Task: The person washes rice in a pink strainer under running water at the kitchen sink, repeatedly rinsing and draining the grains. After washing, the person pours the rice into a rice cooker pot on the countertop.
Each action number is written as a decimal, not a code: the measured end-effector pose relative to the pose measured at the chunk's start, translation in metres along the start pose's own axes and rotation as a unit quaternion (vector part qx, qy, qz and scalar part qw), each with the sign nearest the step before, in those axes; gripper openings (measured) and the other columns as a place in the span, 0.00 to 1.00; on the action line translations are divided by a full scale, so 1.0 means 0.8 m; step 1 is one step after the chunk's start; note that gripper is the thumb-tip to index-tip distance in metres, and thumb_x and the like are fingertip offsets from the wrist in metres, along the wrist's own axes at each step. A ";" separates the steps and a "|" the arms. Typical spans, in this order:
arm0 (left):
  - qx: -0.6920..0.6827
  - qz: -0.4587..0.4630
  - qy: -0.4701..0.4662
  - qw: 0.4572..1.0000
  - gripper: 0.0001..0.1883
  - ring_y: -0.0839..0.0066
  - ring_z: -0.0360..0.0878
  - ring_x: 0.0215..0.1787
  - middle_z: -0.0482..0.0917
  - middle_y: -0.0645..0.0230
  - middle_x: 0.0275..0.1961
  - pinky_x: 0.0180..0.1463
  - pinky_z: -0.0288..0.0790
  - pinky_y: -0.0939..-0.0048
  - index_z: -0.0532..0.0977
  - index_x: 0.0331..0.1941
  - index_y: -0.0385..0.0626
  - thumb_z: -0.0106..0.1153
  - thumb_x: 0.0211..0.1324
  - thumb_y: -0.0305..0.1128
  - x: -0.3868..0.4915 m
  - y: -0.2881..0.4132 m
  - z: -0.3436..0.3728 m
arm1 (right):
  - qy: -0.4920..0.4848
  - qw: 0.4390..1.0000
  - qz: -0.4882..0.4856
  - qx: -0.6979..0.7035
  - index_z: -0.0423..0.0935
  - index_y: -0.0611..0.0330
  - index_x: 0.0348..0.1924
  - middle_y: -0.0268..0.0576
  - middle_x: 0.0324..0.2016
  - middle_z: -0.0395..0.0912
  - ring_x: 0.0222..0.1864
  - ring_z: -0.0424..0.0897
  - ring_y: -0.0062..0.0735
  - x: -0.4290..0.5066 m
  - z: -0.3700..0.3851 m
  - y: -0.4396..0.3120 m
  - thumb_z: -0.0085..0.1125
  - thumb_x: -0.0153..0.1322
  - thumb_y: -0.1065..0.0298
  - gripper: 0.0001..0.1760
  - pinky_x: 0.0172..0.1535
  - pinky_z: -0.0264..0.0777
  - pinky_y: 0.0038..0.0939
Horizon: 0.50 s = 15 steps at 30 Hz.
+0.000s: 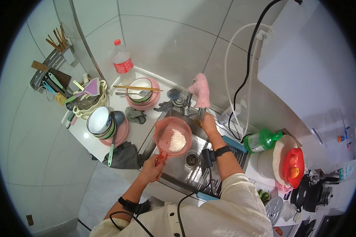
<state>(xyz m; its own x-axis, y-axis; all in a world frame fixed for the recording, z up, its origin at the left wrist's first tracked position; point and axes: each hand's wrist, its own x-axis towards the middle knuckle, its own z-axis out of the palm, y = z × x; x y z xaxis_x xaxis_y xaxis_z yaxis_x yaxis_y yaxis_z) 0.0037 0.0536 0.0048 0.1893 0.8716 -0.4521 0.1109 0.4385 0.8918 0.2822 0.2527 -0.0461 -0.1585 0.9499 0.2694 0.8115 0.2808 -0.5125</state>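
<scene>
My left hand (151, 169) grips the handle of a pink plastic ladle (163, 136), held over the left part of a stainless steel sink (178, 169). A small heap of white grains (177, 141), which look like rice, lies in its bowl. My right hand (207, 123) is raised at the sink's back edge, by the end of the faucet (186, 108). The faucet's spout carries a pink fluffy cloth cover (200, 90). Its fingers are partly hidden, so whether they grip anything cannot be told. The sink drain (192, 159) shows between my arms.
Left of the sink stand stacked bowls (98, 120), pink plates (150, 102) with a bowl and chopsticks, and grey cloths (135, 115). A plastic bottle (123, 63) stands behind. To the right are a green bottle (259, 140), a red fruit basket (293, 160) and hanging hoses and a cable.
</scene>
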 end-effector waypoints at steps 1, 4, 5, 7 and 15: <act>0.008 0.007 -0.003 1.000 0.10 0.78 0.70 0.13 0.73 0.67 0.19 0.14 0.64 0.72 0.71 0.42 0.36 0.54 0.59 0.27 0.001 0.001 0.000 | 0.012 1.000 -0.012 -0.006 0.77 0.64 0.33 0.59 0.30 0.78 0.35 0.79 0.60 0.003 -0.001 0.000 0.53 0.64 0.78 0.06 0.40 0.73 0.47; 0.014 -0.009 -0.018 1.000 0.09 0.78 0.70 0.13 0.73 0.67 0.19 0.14 0.63 0.72 0.71 0.41 0.36 0.54 0.59 0.27 0.001 0.002 0.002 | 0.038 0.999 -0.004 -0.013 0.75 0.64 0.26 0.59 0.25 0.77 0.31 0.78 0.60 0.004 0.000 -0.004 0.55 0.63 0.76 0.02 0.37 0.73 0.49; 0.015 -0.011 -0.022 1.000 0.09 0.79 0.70 0.13 0.73 0.67 0.19 0.14 0.63 0.72 0.71 0.41 0.36 0.54 0.59 0.27 0.001 0.002 0.003 | 0.033 0.999 -0.001 -0.017 0.76 0.65 0.26 0.59 0.25 0.77 0.31 0.78 0.60 0.004 0.002 -0.005 0.56 0.63 0.76 0.02 0.37 0.73 0.49; 0.009 -0.014 -0.028 0.999 0.09 0.79 0.69 0.12 0.73 0.68 0.19 0.14 0.62 0.72 0.71 0.41 0.36 0.54 0.58 0.27 0.002 0.001 0.006 | 0.042 0.999 0.013 -0.029 0.76 0.65 0.25 0.59 0.25 0.77 0.30 0.79 0.60 0.003 0.007 -0.005 0.57 0.62 0.75 0.03 0.37 0.73 0.50; -0.012 -0.023 -0.027 0.999 0.06 0.80 0.69 0.13 0.72 0.68 0.19 0.14 0.62 0.73 0.69 0.37 0.37 0.52 0.58 0.26 0.013 0.002 0.020 | 0.069 0.997 0.013 -0.028 0.76 0.66 0.23 0.59 0.24 0.77 0.29 0.78 0.60 0.002 0.033 0.012 0.57 0.61 0.77 0.02 0.37 0.73 0.49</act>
<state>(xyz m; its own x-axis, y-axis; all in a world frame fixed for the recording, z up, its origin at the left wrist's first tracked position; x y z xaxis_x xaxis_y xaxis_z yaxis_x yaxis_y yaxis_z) 0.0211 0.0597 0.0012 0.2368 0.8376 -0.4923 0.0971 0.4838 0.8698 0.2745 0.2603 -0.0721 -0.0621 0.9277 0.3680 0.8446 0.2454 -0.4759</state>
